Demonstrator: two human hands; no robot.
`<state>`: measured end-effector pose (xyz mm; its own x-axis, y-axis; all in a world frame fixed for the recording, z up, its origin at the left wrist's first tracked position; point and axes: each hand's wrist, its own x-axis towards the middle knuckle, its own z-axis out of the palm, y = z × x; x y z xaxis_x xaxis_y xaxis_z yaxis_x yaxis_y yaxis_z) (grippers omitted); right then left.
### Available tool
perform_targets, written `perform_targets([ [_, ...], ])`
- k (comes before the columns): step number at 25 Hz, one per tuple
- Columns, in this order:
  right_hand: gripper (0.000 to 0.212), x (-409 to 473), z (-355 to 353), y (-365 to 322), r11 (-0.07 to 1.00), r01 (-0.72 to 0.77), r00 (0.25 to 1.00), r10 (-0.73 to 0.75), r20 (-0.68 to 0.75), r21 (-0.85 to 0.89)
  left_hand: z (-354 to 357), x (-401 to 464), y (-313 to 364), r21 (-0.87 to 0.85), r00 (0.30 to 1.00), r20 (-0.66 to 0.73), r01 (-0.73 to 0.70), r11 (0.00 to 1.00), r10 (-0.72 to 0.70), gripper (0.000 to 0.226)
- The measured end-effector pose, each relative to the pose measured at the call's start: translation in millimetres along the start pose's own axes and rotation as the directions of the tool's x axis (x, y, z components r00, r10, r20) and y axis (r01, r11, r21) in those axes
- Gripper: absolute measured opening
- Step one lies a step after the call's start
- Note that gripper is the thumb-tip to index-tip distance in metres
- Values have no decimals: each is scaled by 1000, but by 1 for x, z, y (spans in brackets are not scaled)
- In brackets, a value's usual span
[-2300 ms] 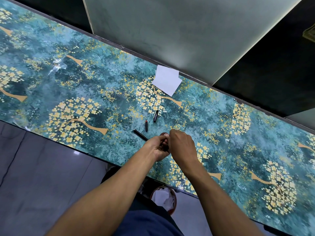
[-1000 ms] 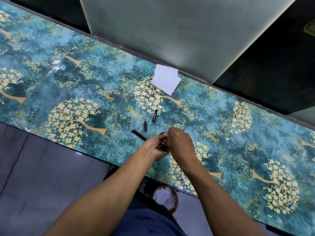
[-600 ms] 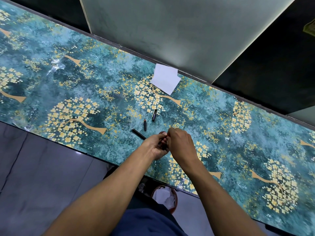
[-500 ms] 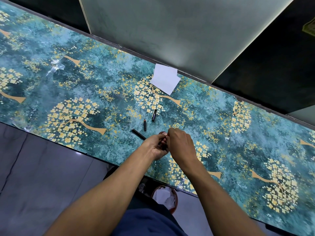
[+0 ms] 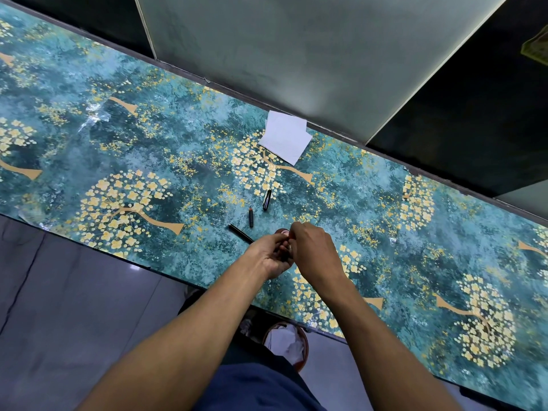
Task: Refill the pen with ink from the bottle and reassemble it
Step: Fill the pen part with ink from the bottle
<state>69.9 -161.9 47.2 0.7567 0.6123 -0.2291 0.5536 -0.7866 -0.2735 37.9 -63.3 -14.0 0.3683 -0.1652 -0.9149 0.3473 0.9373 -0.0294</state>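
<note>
The ink bottle (image 5: pixel 281 231) is almost wholly hidden behind the left hand (image 5: pixel 268 253) and right hand (image 5: pixel 312 252), whose fingers are curled together; what is pinched cannot be told. Three black pen parts (image 5: pixel 251 217) are laid at eleven o'clock of the hands, a white tissue (image 5: pixel 285 140) at twelve.

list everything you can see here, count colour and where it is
table: 1, teal cover with gold tree print, runs across the view
paper tissue: 1, white, far edge of the table by the wall
pen cap: 1, black, middle of the table, beyond the hands
nib section: 1, black with reddish tip, left of the cap
pen barrel: 1, black, lying just left of the hands
ink bottle: 1, reddish top only, mostly hidden behind the hands
bin: 1, brown with white contents, on the floor under the table
left hand: 1, fingers curled round something small, not identifiable
right hand: 1, pinching at the same spot
</note>
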Motion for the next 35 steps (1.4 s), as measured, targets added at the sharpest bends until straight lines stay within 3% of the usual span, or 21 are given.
perform_targets([
  [9,21,2,10,4,995,-57,998,54,-31,-86,0,1,0,-52,1000,-4,-3,999,3,22],
  [13,9,1,7,5,1000,-20,999,20,-25,13,-1,2,0,-47,1000,7,2,999,-1,24],
  [16,5,1,5,3,1000,0,1000,-1,-24,-28,0,2,0,-14,1000,4,3,1000,-3,24],
  [20,17,3,7,1,994,-29,999,25,-37,-107,0,2,1,-25,1000,-4,7,1000,-7,22],
  [24,22,4,9,5,995,-62,998,60,-27,-77,1,2,1,-50,1000,-1,15,999,-15,24],
  [30,4,3,5,7,1000,2,1000,-2,-14,16,1,0,1,-28,1000,-11,28,999,-28,27],
  [35,23,6,9,3,994,-54,998,50,-39,-98,2,-2,2,-74,1000,-19,23,997,-24,23],
])
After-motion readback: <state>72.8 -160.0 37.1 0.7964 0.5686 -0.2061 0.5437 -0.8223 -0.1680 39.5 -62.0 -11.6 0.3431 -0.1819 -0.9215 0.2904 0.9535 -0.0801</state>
